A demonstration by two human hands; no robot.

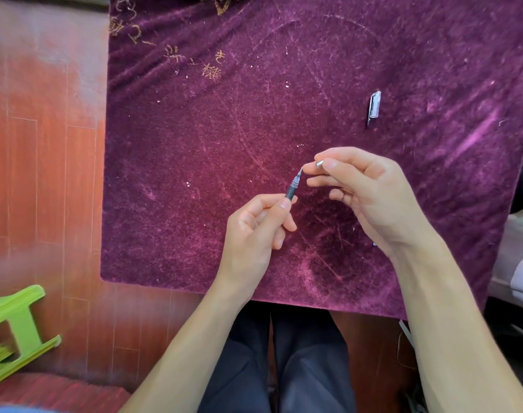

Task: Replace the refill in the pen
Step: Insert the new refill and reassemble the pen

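My left hand (255, 231) pinches the pen barrel (293, 187) by its dark grip, with the refill tip pointing up and to the right. Most of the barrel is hidden inside the fist. My right hand (364, 192) holds a small metal nose cone (319, 164) between thumb and forefinger, just right of the refill tip and apart from it. The clear pen cap (374, 106) with its clip lies on the purple velvet cloth (212, 162), further back to the right.
The purple cloth covers a table that ends just in front of my lap. A red wooden floor (45, 174) lies to the left, with a green plastic stool (13, 329) at the lower left. Pale cushions (522, 263) sit at the right edge.
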